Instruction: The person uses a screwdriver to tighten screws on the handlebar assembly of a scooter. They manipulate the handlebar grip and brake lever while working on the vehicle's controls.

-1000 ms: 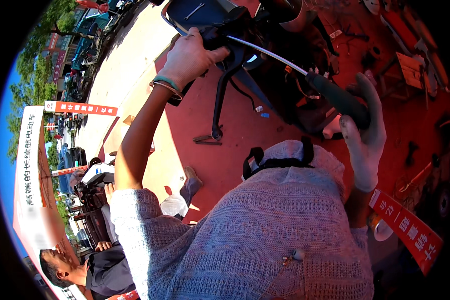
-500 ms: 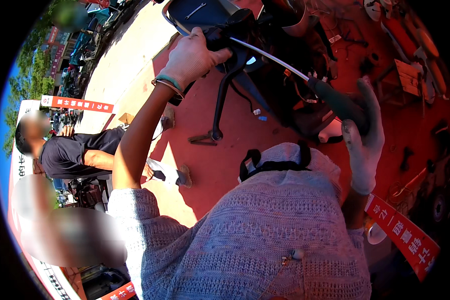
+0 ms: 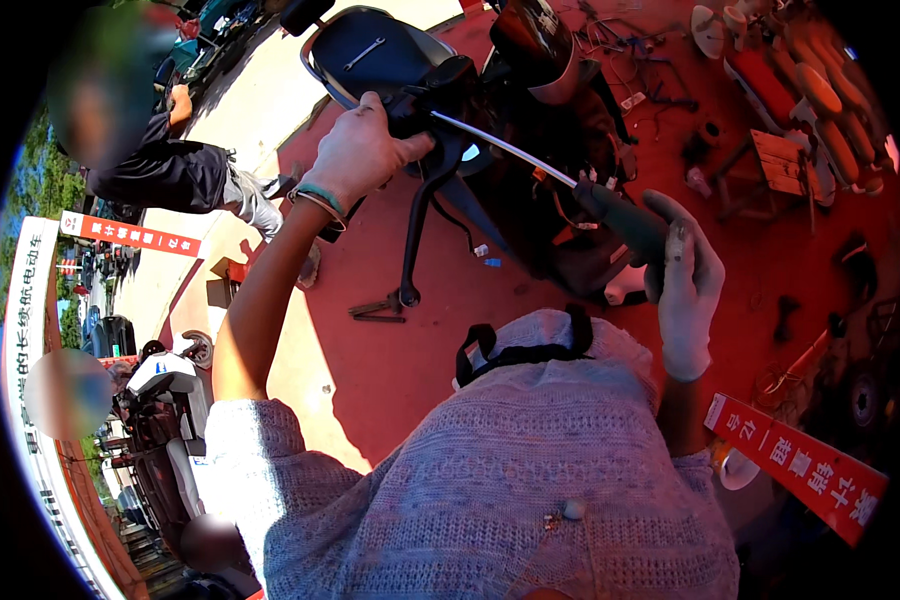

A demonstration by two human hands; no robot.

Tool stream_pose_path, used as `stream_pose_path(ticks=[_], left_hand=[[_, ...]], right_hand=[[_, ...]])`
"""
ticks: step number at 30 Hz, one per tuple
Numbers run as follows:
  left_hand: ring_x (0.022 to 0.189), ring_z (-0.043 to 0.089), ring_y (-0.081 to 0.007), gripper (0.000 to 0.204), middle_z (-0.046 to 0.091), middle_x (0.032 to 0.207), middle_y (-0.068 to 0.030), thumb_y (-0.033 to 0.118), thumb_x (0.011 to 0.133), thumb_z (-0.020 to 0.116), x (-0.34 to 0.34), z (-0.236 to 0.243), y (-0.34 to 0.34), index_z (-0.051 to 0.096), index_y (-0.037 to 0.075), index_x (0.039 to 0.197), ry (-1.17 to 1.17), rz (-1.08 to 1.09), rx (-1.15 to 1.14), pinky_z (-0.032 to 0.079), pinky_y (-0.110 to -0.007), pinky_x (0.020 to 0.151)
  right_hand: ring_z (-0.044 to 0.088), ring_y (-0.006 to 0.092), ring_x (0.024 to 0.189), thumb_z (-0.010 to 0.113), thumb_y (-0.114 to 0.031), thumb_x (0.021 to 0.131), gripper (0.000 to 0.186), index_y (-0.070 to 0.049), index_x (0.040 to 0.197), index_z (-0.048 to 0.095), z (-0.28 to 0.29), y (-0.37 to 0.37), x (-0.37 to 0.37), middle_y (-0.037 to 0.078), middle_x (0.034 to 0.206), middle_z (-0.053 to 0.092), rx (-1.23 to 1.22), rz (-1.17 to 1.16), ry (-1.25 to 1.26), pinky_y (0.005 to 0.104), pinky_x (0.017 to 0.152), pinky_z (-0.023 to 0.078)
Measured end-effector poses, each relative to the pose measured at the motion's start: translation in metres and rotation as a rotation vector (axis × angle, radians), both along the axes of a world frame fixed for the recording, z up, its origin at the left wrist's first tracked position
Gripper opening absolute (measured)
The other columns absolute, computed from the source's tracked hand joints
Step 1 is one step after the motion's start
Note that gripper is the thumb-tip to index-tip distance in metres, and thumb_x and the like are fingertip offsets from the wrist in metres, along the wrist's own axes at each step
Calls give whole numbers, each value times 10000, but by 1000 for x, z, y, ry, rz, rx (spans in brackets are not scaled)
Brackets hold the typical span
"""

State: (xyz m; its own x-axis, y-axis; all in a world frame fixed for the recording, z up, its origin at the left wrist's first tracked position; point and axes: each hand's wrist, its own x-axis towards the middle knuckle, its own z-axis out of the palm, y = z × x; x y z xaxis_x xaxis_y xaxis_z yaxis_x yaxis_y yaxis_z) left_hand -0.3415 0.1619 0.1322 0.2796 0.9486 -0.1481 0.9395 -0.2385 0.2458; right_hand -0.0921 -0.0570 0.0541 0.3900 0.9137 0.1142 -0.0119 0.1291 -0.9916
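The long screwdriver slants between the two hands, its tip against or just beside the dark handlebar assembly; the exact contact point is too small to tell. To handle it well here, I judge that the shaft should sit square to whatever the tip meets, with steady push along its length before any twist. A slanted push could let the tip skid toward the left hand, whose thumb points close to it, so moving that thumb off the shaft's line seems wise while the palm braces the bar.

The right hand has its grip around the butt end of the handle, fingers bent rather loosely; a firmer wrap would probably give better control. The left grip lies over the bar near the root of the black lever, but how tightly it closes I cannot tell.

The screwdriver has a straight, slim, bright silver shaft and a thick, dark green handle, mostly in shade. Its far end is partly covered by pale glove fingers.
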Motion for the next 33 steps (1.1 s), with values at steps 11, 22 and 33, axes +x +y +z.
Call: stream_pose_path(ticks=[11,22,33], left_hand=[[748,687,-333,704,652,873,-246,548,748,711,-7,-9,6,478,-66,1001,47,-85,89,543,-408,698],[675,685,-281,649,658,853,-201,513,752,724,-5,-9,4,509,-46,1000,40,-57,117,544,-372,669],[577,669,-188,589,648,690,-111,483,757,731,-2,-3,0,514,-25,961,32,-30,79,532,-288,575]], right_hand=[[557,47,773,555,-107,940,380,16,1297,515,-1,5,-9,51,1023,606,216,-97,-198,178,675,463],[532,17,704,550,-119,947,394,-3,1320,500,1,5,-16,54,1012,621,257,-108,-165,154,604,427],[456,-8,584,607,-197,936,347,11,1212,579,4,8,-13,5,815,583,73,0,32,146,482,342]])
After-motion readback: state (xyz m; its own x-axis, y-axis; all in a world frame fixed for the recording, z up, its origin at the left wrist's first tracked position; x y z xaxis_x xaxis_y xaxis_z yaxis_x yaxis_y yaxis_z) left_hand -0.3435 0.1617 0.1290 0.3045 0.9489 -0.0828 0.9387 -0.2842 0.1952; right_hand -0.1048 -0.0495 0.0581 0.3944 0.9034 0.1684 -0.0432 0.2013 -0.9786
